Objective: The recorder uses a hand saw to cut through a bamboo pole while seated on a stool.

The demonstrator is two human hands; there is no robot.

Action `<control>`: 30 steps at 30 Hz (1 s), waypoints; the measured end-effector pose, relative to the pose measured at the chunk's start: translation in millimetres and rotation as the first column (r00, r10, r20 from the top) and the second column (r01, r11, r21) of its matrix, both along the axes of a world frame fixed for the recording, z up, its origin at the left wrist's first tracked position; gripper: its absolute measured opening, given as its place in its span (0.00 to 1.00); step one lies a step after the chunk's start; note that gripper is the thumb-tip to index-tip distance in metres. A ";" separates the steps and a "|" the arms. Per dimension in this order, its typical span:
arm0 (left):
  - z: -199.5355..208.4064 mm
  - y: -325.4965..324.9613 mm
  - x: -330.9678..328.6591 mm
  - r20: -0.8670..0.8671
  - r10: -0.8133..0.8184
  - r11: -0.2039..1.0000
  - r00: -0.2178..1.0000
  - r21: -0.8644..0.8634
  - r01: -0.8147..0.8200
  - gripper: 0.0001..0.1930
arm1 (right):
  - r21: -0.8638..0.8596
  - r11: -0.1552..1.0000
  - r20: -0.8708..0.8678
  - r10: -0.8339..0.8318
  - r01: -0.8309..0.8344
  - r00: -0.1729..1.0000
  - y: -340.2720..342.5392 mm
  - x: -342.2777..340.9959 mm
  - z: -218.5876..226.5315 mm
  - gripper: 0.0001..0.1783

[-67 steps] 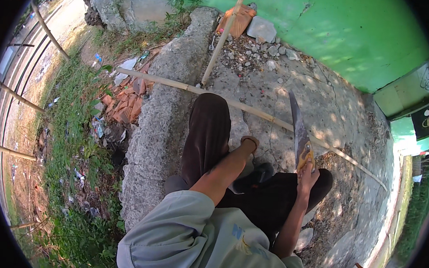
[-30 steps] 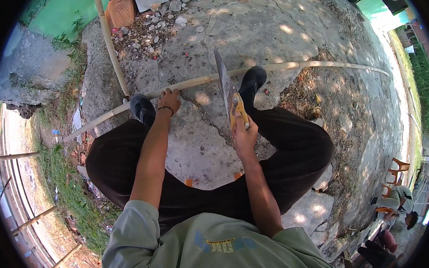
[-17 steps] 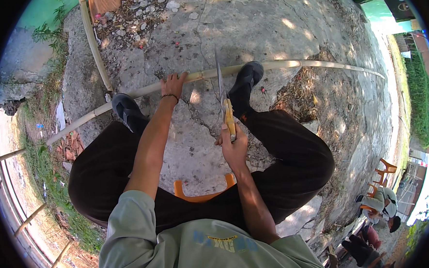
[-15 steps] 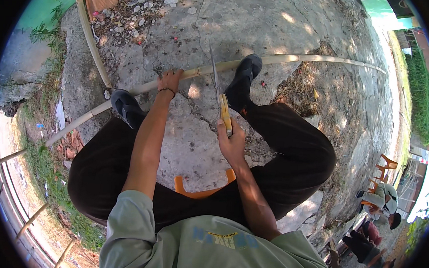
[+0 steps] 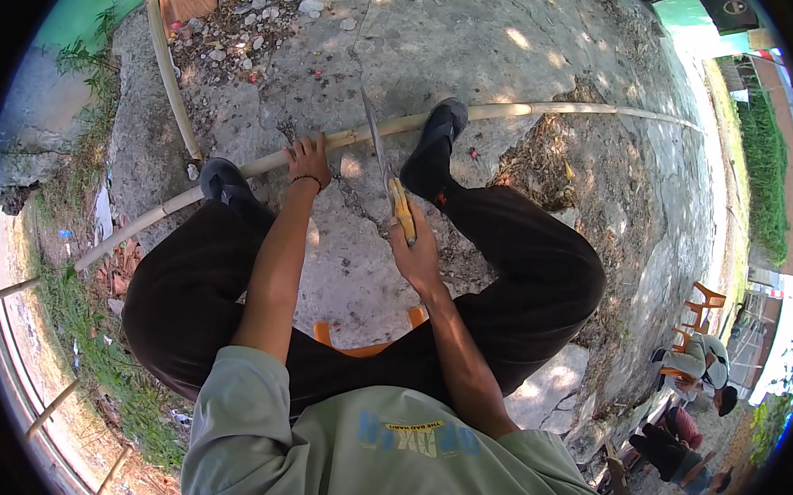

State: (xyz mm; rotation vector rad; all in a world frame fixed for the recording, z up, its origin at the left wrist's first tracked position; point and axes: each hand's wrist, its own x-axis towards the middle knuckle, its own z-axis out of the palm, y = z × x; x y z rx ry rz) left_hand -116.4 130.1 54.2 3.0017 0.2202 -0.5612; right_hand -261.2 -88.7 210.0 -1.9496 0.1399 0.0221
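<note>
A long pale bamboo pole (image 5: 511, 109) lies across the ground in front of me, passing by both of my feet. My left hand (image 5: 309, 162), with a dark bracelet at its wrist, presses on the pole between the feet, its fingers over the top. In my right hand (image 5: 416, 253) is a handsaw (image 5: 402, 210) with a yellow handle, the fingers wrapped round the grip. Its narrow metal blade points away from me and crosses the pole just left of my right foot. Whether the teeth have cut into the pole is too small to tell.
Another bamboo pole (image 5: 168, 70) lies at the far left near rubble (image 5: 237, 37). Dry leaves (image 5: 553, 162) fill a broken patch in the concrete. Orange chairs (image 5: 706, 304) and seated people (image 5: 704, 367) are at the right. Part of an orange seat (image 5: 360, 350) shows beneath me.
The view has shifted slightly. The saw blade leans a little more to the left. My left hand has shifted slightly on the pole, with its fingers more spread.
</note>
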 end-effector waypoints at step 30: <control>-17.4 -20.8 41.0 0.146 -0.120 0.978 0.982 -0.151 0.142 0.28 | -0.177 0.953 0.082 0.265 -0.247 0.961 4.1 -34.3 -29.1 0.35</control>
